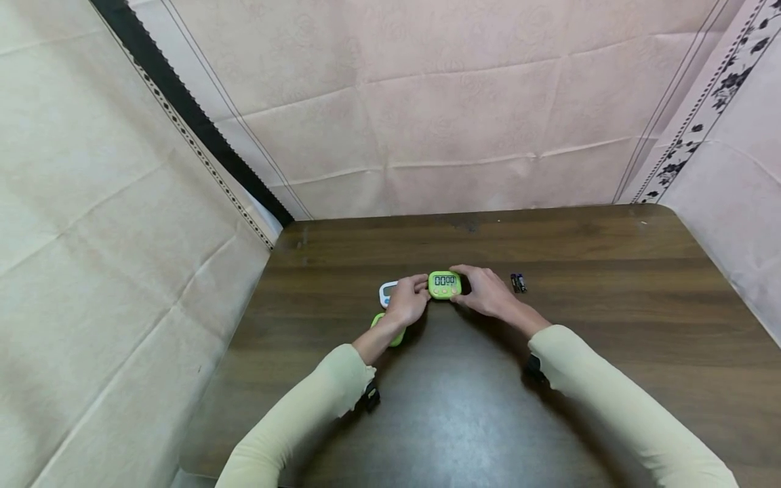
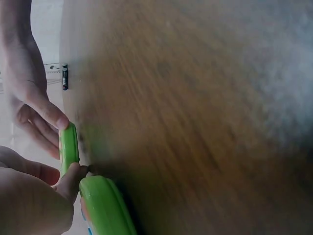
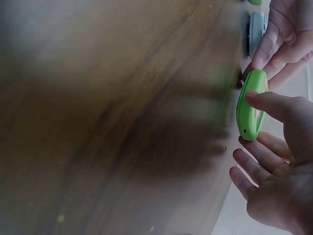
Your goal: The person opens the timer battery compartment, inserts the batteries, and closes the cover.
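A green digital timer [image 1: 445, 285], its display showing zeros, is held upright just above the wooden table, its screen facing the head camera. My right hand [image 1: 485, 291] grips its right side between thumb and fingers, the other fingers spread behind in the right wrist view. At its left edge, the thumb and fingertips of my left hand [image 1: 409, 298] pinch the timer. A white timer [image 1: 385, 293] lies partly hidden behind my left hand. Under my left wrist is a second green timer [image 1: 398, 338], mostly covered in the head view.
Two small dark batteries [image 1: 518, 283] lie side by side right of my right hand. The brown wooden table [image 1: 451, 393] reaches back to a pale cloth curtain [image 1: 457, 122]. More cloth [image 1: 122, 305] hangs along the left side.
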`<state>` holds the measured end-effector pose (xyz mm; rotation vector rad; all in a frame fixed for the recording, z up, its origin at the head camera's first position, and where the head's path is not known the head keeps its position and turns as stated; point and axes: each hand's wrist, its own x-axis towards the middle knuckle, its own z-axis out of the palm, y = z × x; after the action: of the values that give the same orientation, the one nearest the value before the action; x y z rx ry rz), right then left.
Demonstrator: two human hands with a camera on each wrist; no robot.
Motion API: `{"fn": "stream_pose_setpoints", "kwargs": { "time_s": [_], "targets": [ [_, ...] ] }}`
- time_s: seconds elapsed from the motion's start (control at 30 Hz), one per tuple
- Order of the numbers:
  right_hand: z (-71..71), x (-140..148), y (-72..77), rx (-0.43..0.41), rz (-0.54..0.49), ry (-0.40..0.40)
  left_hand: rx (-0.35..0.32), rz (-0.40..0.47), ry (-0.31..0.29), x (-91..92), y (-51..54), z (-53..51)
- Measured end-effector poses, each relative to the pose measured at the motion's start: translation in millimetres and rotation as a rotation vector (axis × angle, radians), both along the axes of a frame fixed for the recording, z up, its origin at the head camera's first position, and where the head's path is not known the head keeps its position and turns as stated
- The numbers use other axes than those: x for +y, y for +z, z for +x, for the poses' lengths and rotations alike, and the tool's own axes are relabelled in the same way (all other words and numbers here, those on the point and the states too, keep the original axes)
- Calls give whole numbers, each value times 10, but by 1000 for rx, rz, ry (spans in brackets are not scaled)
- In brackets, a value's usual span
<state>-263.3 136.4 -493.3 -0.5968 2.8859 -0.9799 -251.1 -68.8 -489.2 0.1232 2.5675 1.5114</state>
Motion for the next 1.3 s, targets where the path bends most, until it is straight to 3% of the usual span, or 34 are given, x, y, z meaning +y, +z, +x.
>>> {"fn": "stream_pose_setpoints", "kwargs": {
  "time_s": [0.3,0.47,0.6,0.8,0.9,1.07,1.3],
  "targets": [
    [-83,-36,-29,-66,22,5,133,-202,-60,-23,6,4],
    [-78,-22,-34,-62,5,14,156,-179,-75,-102,69,44],
    [-35,-20,-41,-34,-37,5,175,-132,-100,-275,149,114],
    [138,-84,-29,101,-120,-10,228,-144,-133,-632,254,297],
    [254,-180,-14,154,-149,32,271,-195,-142,-801,253,421],
    [441,-360,-15,173,-146,139,342,-290,-158,-998,175,603],
    [613,-668,-131,137,-88,287,334,-359,-178,-1151,66,755]
  ]
}}
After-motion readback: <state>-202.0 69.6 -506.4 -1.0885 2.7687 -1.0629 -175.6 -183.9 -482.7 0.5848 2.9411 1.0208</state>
